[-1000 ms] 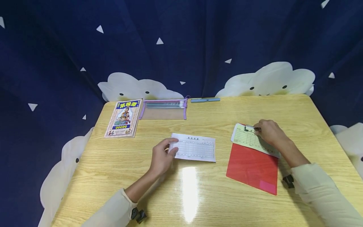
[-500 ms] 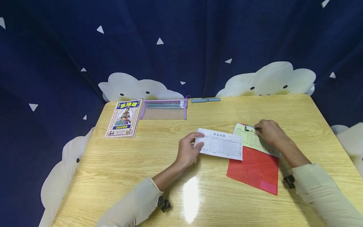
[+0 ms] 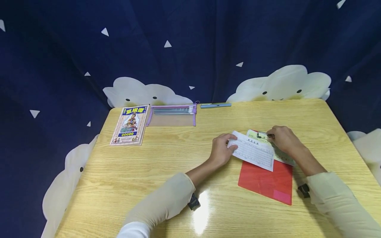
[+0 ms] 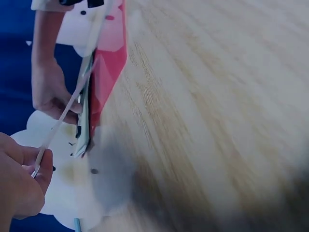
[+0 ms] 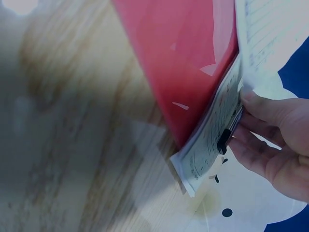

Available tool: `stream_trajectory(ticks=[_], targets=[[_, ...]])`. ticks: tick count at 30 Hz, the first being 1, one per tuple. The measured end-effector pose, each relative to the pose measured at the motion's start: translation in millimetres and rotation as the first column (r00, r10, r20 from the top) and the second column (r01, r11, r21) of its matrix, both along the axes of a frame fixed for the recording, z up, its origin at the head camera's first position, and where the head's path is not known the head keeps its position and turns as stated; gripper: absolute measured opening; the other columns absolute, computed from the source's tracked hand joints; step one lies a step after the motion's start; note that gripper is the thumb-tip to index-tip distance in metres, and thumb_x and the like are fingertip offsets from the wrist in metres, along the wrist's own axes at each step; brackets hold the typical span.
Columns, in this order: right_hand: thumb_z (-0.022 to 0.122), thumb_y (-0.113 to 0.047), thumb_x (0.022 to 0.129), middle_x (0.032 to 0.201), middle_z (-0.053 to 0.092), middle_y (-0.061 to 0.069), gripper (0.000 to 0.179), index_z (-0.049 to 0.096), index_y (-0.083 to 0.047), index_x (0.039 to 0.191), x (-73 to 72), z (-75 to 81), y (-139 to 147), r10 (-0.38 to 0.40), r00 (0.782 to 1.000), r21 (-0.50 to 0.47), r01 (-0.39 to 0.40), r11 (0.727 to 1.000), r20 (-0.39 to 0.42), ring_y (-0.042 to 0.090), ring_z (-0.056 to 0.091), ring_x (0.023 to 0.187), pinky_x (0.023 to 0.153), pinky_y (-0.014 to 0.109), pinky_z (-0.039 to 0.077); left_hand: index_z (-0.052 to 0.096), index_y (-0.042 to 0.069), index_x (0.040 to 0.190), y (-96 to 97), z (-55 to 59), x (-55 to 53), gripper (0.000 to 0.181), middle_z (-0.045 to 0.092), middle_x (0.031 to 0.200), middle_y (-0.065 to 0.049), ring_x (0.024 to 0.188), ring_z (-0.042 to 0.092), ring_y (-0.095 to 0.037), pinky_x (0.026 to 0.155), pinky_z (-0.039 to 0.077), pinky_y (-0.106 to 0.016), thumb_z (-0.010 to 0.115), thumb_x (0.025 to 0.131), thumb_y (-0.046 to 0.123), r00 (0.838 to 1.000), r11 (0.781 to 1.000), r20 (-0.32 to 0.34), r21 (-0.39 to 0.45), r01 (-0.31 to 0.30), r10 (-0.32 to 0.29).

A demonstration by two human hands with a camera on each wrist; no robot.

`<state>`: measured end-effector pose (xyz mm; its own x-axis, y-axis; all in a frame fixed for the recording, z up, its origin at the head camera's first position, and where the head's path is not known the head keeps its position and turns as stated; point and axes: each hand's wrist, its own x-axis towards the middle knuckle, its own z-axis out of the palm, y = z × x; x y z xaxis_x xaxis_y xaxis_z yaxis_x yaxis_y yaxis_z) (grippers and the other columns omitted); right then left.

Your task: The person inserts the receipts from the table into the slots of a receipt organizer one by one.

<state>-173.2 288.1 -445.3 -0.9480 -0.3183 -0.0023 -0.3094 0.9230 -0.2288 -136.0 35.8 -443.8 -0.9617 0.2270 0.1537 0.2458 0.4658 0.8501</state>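
My left hand pinches a white printed form slip by its left end, thumb on top. The slip is tilted and overlaps the red clipboard and a pale green form pad. My right hand pinches the metal clip at the clipboard's top edge, thumb on one side and fingers on the other. In the right wrist view the clip stands over the green forms. From the left wrist, the white slip shows edge-on, above the board.
A comic-covered book lies at the back left of the wooden table. Beside it are a purple-edged clear pencil case with pencils and a blue pen. A dark blue curtain hangs behind.
My left hand has carried the white slip rightward from the table's middle to over the clipboard, and the slip has turned clockwise. My right hand has stayed at the clip.
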Motion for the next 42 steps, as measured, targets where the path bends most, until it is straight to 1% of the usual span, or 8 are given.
stream_trajectory(ticks=[4,8,14,19,22,26,34,42], targets=[[0.071,-0.005,0.081,0.086,0.066,0.018,0.021,0.069,0.006,0.099,0.7,0.4,1,-0.011,1.000,-0.003,0.011,1.000,0.003,0.038,0.063,0.083,0.076,0.050,0.051,0.069,0.002,0.099,15.6,-5.3,-4.9,0.022,0.069,0.103,-0.010,0.076,0.061,-0.009,0.062,0.046,-0.009,0.074,0.078,0.002,0.999,1.000,0.040,0.011,-0.020,0.019],[0.071,-0.005,0.081,0.087,0.066,0.019,0.022,0.069,0.007,0.100,1.5,1.2,1,-0.012,1.000,-0.012,0.012,1.000,0.002,0.039,0.063,0.084,0.076,0.050,0.051,0.070,0.002,0.098,27.9,-11.2,-5.7,0.022,0.070,0.100,-0.009,0.076,0.061,-0.008,0.063,0.044,-0.010,0.076,0.077,0.005,0.996,0.999,0.081,-0.007,-0.036,0.037],[0.069,-0.004,0.082,0.088,0.066,0.019,0.021,0.069,0.006,0.100,1.3,0.6,2,0.001,1.000,-0.032,-0.001,0.999,-0.007,0.041,0.063,0.085,0.078,0.052,0.051,0.069,0.002,0.105,41.4,-16.4,-2.1,0.038,0.070,0.103,-0.008,0.084,0.064,-0.009,0.070,0.046,-0.010,0.082,0.071,0.009,0.990,0.998,0.138,-0.068,0.000,0.010],[0.068,-0.004,0.083,0.089,0.066,0.020,0.022,0.068,0.007,0.102,0.2,0.6,2,-0.001,1.000,-0.025,0.001,1.000,0.005,0.041,0.063,0.087,0.080,0.052,0.050,0.068,0.005,0.110,49.3,-19.7,-0.8,0.052,0.068,0.111,-0.005,0.104,0.060,-0.010,0.090,0.045,-0.014,0.087,0.063,0.011,0.992,0.983,0.127,-0.183,0.028,-0.004],[0.068,-0.004,0.083,0.090,0.066,0.020,0.024,0.068,0.007,0.104,0.2,0.7,2,-0.008,1.000,-0.022,0.008,1.000,0.010,0.042,0.062,0.088,0.080,0.052,0.050,0.067,0.004,0.112,52.4,-20.8,-1.4,0.056,0.067,0.113,-0.005,0.109,0.059,-0.011,0.094,0.043,-0.015,0.088,0.060,0.007,0.990,0.980,0.143,-0.196,0.031,-0.002],[0.068,-0.004,0.083,0.090,0.066,0.021,0.024,0.068,0.007,0.105,0.8,0.3,2,-0.014,1.000,-0.010,0.014,1.000,0.003,0.041,0.063,0.087,0.079,0.052,0.050,0.067,0.004,0.115,56.0,-21.1,-2.4,0.058,0.066,0.115,-0.005,0.111,0.058,-0.013,0.097,0.042,-0.015,0.086,0.060,0.003,0.990,0.971,0.140,-0.235,0.046,-0.013],[0.068,-0.004,0.083,0.088,0.065,0.020,0.025,0.068,0.007,0.105,0.8,-1.7,3,-0.009,1.000,-0.021,0.009,1.000,-0.009,0.041,0.063,0.085,0.077,0.052,0.050,0.065,0.007,0.118,64.2,-22.5,-1.6,0.056,0.065,0.117,-0.002,0.112,0.058,-0.011,0.099,0.040,-0.013,0.078,0.064,0.001,0.996,0.929,0.072,-0.363,0.070,-0.047],[0.070,-0.003,0.081,0.082,0.064,0.016,0.020,0.069,0.006,0.098,3.0,-3.2,4,0.034,0.997,-0.009,-0.034,0.999,-0.066,0.037,0.063,0.079,0.072,0.050,0.050,0.065,0.007,0.118,66.3,-22.6,-2.9,0.056,0.065,0.115,-0.002,0.111,0.059,-0.011,0.097,0.042,-0.014,0.080,0.065,0.003,0.997,0.931,0.076,-0.363,0.050,-0.024]])
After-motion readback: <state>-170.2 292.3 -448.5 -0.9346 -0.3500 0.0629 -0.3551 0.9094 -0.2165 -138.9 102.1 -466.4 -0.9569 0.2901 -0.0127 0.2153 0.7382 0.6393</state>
